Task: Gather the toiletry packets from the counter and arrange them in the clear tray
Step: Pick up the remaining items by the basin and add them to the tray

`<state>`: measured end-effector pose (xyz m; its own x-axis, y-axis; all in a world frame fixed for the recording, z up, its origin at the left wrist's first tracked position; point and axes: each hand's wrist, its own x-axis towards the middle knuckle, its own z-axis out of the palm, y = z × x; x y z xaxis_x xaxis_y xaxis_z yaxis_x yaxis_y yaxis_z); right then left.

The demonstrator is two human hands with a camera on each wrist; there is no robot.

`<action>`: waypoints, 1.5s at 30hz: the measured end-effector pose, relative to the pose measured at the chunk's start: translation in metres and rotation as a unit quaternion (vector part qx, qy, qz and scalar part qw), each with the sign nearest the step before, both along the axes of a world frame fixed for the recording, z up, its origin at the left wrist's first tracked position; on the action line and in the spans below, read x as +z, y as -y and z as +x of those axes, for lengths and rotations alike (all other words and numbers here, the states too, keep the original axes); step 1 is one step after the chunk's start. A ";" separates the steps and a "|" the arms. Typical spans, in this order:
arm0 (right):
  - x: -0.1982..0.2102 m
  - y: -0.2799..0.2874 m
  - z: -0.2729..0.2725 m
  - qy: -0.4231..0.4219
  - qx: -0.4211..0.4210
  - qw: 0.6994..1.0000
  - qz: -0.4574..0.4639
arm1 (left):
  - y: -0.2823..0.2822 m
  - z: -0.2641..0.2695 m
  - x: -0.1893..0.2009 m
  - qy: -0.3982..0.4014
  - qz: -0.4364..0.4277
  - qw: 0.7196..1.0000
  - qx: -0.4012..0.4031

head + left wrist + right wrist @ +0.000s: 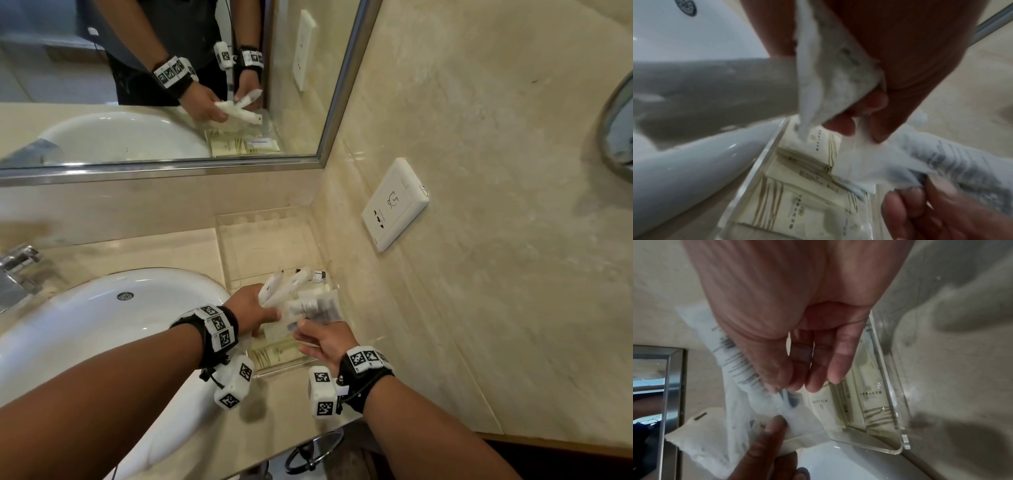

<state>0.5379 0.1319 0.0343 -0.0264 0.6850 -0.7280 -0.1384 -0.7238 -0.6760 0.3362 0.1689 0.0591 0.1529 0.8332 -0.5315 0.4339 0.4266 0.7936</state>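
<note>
White packets (284, 287) (left hand (251, 310)) angled toward the mirror (164, 161)

White packets (281, 286) are held above the clear tray (239, 219); cream striped packets (277, 356) lie flat in its near end.

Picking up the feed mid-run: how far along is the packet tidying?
Partly done. Cream packets already lie flat in the clear tray. In hand: the left hand grips white packets, and the right hand pinches a printed white packet above the tray. Those still need placing.
</note>
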 end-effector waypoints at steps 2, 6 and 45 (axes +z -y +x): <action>0.004 0.001 0.001 -0.006 0.001 1.000 -0.006 | -0.002 -0.001 -0.001 -0.008 0.015 1.000 -0.004; 0.009 0.000 0.008 -0.018 -0.110 0.994 -0.012 | -0.009 -0.007 -0.003 -0.023 0.046 0.999 -0.011; -0.009 -0.021 0.025 0.601 0.296 0.734 0.106 | -0.019 0.037 -0.024 -0.093 0.074 0.986 -0.119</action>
<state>0.5625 0.1527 0.0254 0.2092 0.9138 -0.3482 0.9479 -0.2769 -0.1574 0.3728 0.1879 0.0355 0.2642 0.8563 -0.4438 0.6511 0.1810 0.7371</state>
